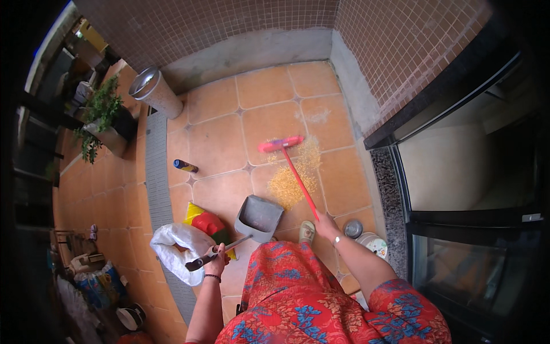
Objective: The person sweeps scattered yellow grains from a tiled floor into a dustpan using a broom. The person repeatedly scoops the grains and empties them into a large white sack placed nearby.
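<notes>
My right hand [327, 225] is closed around the red handle of a broom [281, 144], whose pink head rests on the tiles beyond a pile of yellow grain [288, 187]. More grain is scattered thinly to the right of the broom head. My left hand [218, 260] grips the handle of a grey dustpan [260, 215], which lies with its mouth near the left side of the pile. An open white woven sack [165, 241] stands left of my left hand, against a yellow, red and green bag [208, 223].
A blue can [185, 166] is on the tiles beside a grey drain grate [158, 172]. Further off are a tall bin [157, 92] and a potted plant [103, 112]. A metal bowl [353, 228] and a white bucket [373, 244] sit near the glass door at right. Tiled walls meet ahead.
</notes>
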`<state>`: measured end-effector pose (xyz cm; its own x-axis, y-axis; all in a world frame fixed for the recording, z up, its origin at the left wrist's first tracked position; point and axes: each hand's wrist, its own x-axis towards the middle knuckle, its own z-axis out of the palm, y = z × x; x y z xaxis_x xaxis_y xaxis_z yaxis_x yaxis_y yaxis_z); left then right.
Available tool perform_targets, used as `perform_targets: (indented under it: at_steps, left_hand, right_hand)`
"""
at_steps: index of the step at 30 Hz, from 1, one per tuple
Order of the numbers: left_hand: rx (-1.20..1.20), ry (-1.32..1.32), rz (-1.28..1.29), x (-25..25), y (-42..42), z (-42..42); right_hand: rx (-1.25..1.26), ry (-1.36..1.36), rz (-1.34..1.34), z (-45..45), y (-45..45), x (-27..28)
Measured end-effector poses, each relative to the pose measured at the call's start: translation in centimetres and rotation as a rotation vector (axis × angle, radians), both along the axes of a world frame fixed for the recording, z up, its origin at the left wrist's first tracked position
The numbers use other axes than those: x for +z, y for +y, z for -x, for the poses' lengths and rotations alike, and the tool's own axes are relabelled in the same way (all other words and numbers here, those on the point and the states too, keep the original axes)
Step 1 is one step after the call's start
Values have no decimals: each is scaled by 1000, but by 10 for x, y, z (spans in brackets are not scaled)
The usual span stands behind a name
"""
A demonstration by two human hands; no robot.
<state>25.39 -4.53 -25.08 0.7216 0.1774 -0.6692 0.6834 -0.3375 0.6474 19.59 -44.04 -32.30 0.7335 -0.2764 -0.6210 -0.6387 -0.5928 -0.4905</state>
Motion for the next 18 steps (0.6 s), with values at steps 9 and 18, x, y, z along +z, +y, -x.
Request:
perform_targets:
  at_steps: [9,18]
  left_hand:
    - [-37,0,-12,-9,-10,3]
    - [-33,41,-35,15,-20,-5]
  right_hand:
    - [93,-21,-10,123,-18,61]
    - [-7,-4,11,-72,9,11]
